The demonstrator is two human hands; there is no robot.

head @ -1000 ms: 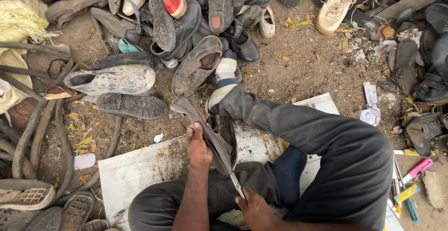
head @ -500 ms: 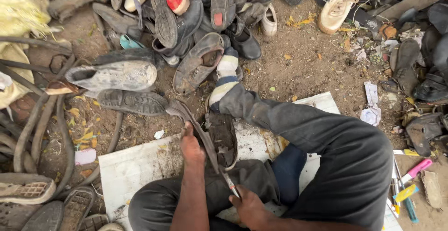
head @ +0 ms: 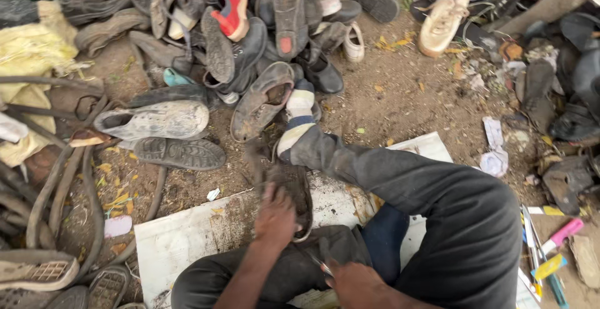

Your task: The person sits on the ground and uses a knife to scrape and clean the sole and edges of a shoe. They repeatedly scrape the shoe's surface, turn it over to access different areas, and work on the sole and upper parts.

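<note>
Dirt ground w/ shoes; left hand (head: pixel 275 218) grips sole (head: pixel 294 196), right hand (head: pixel 353 284) pinches blade (head: pixel 315 262).

Worn shoes (head: pixel 250 40) heaped on dirt, a yellow cloth (head: pixel 31 59), rubber strips (head: pixel 56 190), pens (head: pixel 550 253).

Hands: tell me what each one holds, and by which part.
Left hand presses on the dark shoe piece at its near edge. Right hand grips a thin metal tool by its rear end; the tool's kind cannot be told.

Worn, matt leather shoe (head: pixel 294 190)
</note>
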